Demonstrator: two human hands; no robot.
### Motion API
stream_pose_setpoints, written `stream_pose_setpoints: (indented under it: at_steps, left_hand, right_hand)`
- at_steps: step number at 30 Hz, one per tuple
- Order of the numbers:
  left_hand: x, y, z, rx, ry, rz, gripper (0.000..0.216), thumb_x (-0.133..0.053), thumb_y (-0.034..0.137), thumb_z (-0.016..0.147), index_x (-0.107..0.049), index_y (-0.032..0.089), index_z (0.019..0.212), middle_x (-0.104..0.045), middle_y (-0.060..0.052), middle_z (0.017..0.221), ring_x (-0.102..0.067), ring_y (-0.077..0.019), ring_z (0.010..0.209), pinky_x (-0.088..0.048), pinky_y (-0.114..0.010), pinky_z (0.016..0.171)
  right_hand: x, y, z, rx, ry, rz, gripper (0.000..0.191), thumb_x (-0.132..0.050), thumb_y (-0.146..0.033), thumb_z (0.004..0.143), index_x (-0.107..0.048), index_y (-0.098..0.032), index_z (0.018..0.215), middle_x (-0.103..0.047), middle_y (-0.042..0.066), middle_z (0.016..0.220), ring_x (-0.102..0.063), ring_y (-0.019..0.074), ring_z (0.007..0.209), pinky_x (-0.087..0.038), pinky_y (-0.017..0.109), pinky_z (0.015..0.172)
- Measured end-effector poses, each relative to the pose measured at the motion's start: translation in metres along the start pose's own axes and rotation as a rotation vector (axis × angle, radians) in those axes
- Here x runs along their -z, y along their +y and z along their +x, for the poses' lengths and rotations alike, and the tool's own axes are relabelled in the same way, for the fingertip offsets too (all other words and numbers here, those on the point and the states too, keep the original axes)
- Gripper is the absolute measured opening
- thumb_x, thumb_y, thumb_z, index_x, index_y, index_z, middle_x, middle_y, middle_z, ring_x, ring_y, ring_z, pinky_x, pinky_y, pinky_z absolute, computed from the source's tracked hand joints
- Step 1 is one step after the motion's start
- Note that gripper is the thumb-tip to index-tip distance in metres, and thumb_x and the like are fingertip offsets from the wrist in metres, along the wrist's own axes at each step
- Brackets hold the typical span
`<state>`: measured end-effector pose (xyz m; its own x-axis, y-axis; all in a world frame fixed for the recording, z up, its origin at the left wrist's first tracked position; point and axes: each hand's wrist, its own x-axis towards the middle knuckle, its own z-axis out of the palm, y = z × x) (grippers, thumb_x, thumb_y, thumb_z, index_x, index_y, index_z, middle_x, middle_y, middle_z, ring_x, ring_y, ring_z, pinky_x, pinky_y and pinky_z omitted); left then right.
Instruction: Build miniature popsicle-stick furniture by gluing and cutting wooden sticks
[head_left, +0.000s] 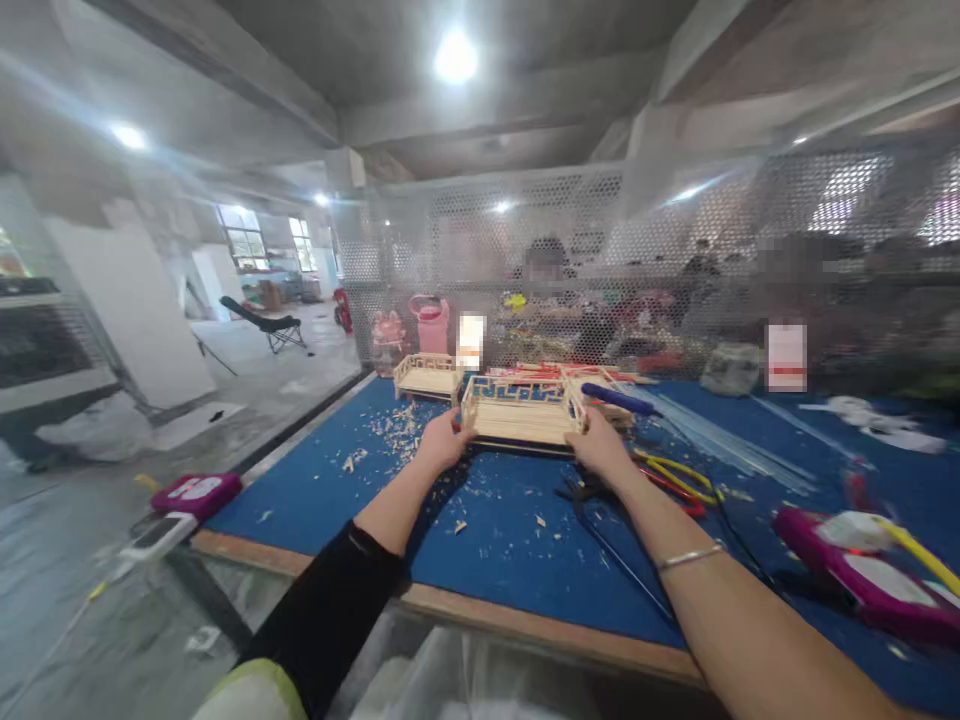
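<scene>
A miniature wooden bench, built of pale thin sticks with a latticed back rail, is held between my two hands just at the blue tabletop. My left hand grips its left end, thumb toward the front corner. Its right end is in my right hand, whose fingers are partly hidden behind the side rail. Beyond my left hand stands a second, similar small bench. A dark blue handle lies just past my right hand. Under my right wrist are dark pliers-like jaws with long blue handles.
Wood scraps litter the blue table. Clear sticks, red sticks and yellow-and-red handles lie right and behind. Magenta devices sit at the right. A perforated screen stands behind, with people beyond it.
</scene>
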<state>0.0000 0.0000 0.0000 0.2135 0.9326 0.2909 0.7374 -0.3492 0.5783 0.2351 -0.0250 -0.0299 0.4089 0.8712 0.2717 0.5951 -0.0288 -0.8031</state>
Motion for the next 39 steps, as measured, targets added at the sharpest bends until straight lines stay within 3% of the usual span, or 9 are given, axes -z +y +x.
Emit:
stream_pose_setpoints:
  at_steps: [6, 11, 15, 21, 24, 28, 31, 39]
  left_hand:
    - [-0.004, 0.001, -0.002, -0.011, -0.007, -0.031, 0.026, -0.055, 0.021, 0.074, -0.065, 0.016, 0.097, -0.068, -0.007, 0.086, -0.059, -0.0201, 0.08, -0.041, -0.028, 0.075]
    - [-0.014, 0.003, 0.003, 0.055, 0.152, -0.202, 0.036, -0.051, 0.026, 0.078, -0.056, 0.013, 0.111, -0.063, -0.012, 0.104, -0.057, -0.0225, 0.094, -0.04, -0.03, 0.082]
    - [-0.02, 0.006, 0.009, 0.057, 0.183, -0.304, 0.025, -0.043, 0.021, 0.081, -0.063, 0.014, 0.095, -0.066, -0.011, 0.093, -0.058, -0.0223, 0.087, -0.04, -0.031, 0.079]
    - [-0.022, 0.0, 0.016, 0.097, 0.309, -0.387, 0.019, -0.05, 0.027, 0.077, -0.063, 0.015, 0.08, -0.065, -0.007, 0.075, -0.057, -0.0192, 0.072, -0.041, -0.028, 0.07]
    - [-0.019, -0.005, 0.021, 0.122, 0.395, -0.453, 0.031, -0.042, 0.035, 0.081, -0.062, 0.013, 0.085, -0.064, -0.007, 0.075, -0.056, -0.0163, 0.067, -0.041, -0.025, 0.063]
    - [-0.013, -0.008, 0.025, 0.101, 0.555, -0.635, 0.038, -0.041, 0.042, 0.081, -0.064, 0.012, 0.078, -0.064, -0.006, 0.069, -0.055, -0.0146, 0.062, -0.04, -0.022, 0.057]
    - [-0.01, -0.007, 0.024, 0.076, 0.597, -0.72, 0.039, -0.044, 0.044, 0.079, -0.065, 0.012, 0.075, -0.064, -0.005, 0.063, -0.055, -0.0146, 0.059, -0.039, -0.022, 0.053]
    - [-0.006, -0.006, 0.022, 0.117, 0.616, -0.673, 0.037, -0.047, 0.038, 0.08, -0.068, 0.008, 0.088, -0.069, -0.01, 0.079, -0.062, -0.02, 0.076, -0.044, -0.025, 0.065]
  right_hand:
    - [-0.003, 0.006, 0.003, 0.027, -0.016, 0.066, 0.038, -0.057, -0.016, 0.059, -0.06, -0.015, 0.097, -0.067, 0.01, 0.092, -0.06, 0.0239, 0.092, -0.042, 0.028, 0.081]
    - [-0.011, 0.009, 0.004, 0.049, -0.027, 0.16, 0.039, -0.053, -0.015, 0.06, -0.061, -0.017, 0.097, -0.068, 0.006, 0.088, -0.061, 0.0224, 0.087, -0.044, 0.03, 0.079]
    - [-0.017, 0.009, 0.004, 0.079, -0.033, 0.241, 0.038, -0.052, -0.012, 0.057, -0.063, -0.018, 0.093, -0.069, 0.006, 0.085, -0.062, 0.0215, 0.084, -0.046, 0.031, 0.079]
    - [-0.017, 0.001, -0.003, 0.141, 0.004, 0.334, 0.042, -0.053, -0.013, 0.056, -0.063, -0.018, 0.097, -0.069, 0.004, 0.08, -0.063, 0.0205, 0.077, -0.048, 0.034, 0.077]
    - [-0.013, -0.011, -0.012, 0.211, 0.03, 0.363, 0.043, -0.056, -0.016, 0.056, -0.063, -0.018, 0.098, -0.066, 0.005, 0.093, -0.061, 0.0217, 0.087, -0.047, 0.037, 0.081]
    - [-0.011, -0.024, -0.024, 0.472, 0.083, 0.433, 0.037, -0.057, -0.02, 0.059, -0.065, -0.02, 0.095, -0.051, 0.009, 0.122, -0.048, 0.0247, 0.113, -0.046, 0.038, 0.087]
    - [-0.011, -0.026, -0.028, 0.607, 0.091, 0.451, 0.034, -0.056, -0.019, 0.062, -0.064, -0.021, 0.095, -0.047, 0.009, 0.123, -0.046, 0.0243, 0.115, -0.045, 0.038, 0.089]
    - [-0.008, -0.029, -0.032, 0.664, 0.117, 0.34, 0.036, -0.055, -0.018, 0.064, -0.063, -0.02, 0.098, -0.046, 0.011, 0.12, -0.046, 0.0253, 0.114, -0.045, 0.04, 0.09]
